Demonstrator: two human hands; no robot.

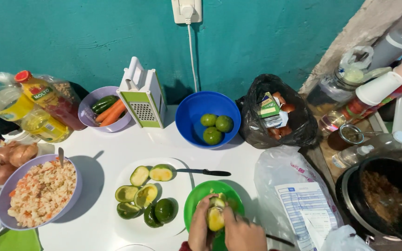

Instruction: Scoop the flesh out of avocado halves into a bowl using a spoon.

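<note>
Squeezing 1 lime half (215,218), both hands' (200,230) (243,234) grip closed around it; 3 limes (216,127) in blue bowl (187,116).

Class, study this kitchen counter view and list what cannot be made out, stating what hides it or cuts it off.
- Green bowl, head view: its contents are hidden behind the left hand and right hand.
- Both hands: wrists cut off by the bottom edge.
- Halved lime: how much is squeezed cannot be told; fingers cover it.
- Black bag: most contents are hidden by its folds.
- Dark pot: cut off by the right edge.
</note>
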